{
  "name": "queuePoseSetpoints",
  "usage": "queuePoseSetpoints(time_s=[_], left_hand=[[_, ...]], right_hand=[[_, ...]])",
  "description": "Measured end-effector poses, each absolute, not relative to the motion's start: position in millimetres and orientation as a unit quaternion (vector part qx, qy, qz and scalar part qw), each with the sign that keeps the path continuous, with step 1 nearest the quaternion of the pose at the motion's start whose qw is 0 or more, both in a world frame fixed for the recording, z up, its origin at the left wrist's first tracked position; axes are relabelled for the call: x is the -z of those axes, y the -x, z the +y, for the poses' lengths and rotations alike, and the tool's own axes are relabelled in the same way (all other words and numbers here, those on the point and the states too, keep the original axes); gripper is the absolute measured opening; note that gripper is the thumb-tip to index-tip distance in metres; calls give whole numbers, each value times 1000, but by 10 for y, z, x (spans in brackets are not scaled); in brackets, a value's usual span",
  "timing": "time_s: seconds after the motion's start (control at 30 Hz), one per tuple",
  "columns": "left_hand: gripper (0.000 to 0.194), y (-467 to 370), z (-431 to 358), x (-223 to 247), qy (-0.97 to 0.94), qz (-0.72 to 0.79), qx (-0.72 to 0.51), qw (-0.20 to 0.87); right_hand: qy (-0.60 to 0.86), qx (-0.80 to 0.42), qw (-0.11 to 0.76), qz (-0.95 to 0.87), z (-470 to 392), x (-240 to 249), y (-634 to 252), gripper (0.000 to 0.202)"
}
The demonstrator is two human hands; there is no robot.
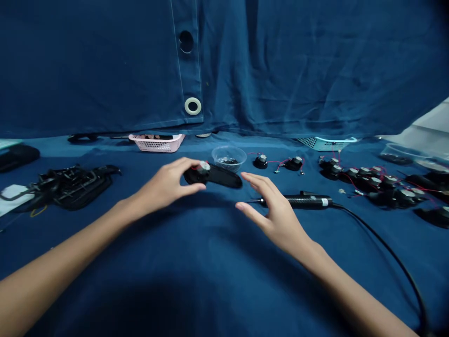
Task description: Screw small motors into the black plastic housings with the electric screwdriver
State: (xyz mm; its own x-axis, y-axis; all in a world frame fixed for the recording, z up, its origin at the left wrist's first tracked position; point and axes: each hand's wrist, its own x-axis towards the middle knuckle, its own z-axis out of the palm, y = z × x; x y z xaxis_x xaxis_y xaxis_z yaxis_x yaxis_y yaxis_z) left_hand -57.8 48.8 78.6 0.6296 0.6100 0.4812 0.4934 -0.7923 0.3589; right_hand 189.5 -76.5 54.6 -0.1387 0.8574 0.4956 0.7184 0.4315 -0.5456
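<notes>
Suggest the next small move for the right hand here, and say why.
I would probably bring the right hand slightly inward to steady the free end of the long black part. The left hand grips it only at the end with the round piece, while the right thumb and fingers are spread near the other end, apparently not touching it.

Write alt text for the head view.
Left hand grips a black part with a round silver-topped piece over a blue cloth; the right hand is open beside it. Near the right hand lies a corded black tool; beyond are a clear bowl, pink basket and red-wired parts.
</notes>
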Motion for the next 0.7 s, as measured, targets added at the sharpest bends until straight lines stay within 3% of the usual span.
queuePoseSetpoints(time_s=[0.1, 0.3, 0.4, 0.7], left_hand=[[51, 821, 1158, -918, -859, 383, -339, 18], [60, 1316, 2410, -1244, -827, 460, -320, -43], [65, 1425, 2800, -1278, -828, 474, -299, -30], [48, 1601, 3698, -920, -836, 528, -132, 74]], right_hand=[[545, -117, 388, -734, -720, -496, -1955, 46], [556, -167, 333, -743, -743, -396, -2016, 35], [558, -176, 314, -748, -755, -395, -2009, 36], [577, -111, 290, -755, -731, -355, -2064, 30]])
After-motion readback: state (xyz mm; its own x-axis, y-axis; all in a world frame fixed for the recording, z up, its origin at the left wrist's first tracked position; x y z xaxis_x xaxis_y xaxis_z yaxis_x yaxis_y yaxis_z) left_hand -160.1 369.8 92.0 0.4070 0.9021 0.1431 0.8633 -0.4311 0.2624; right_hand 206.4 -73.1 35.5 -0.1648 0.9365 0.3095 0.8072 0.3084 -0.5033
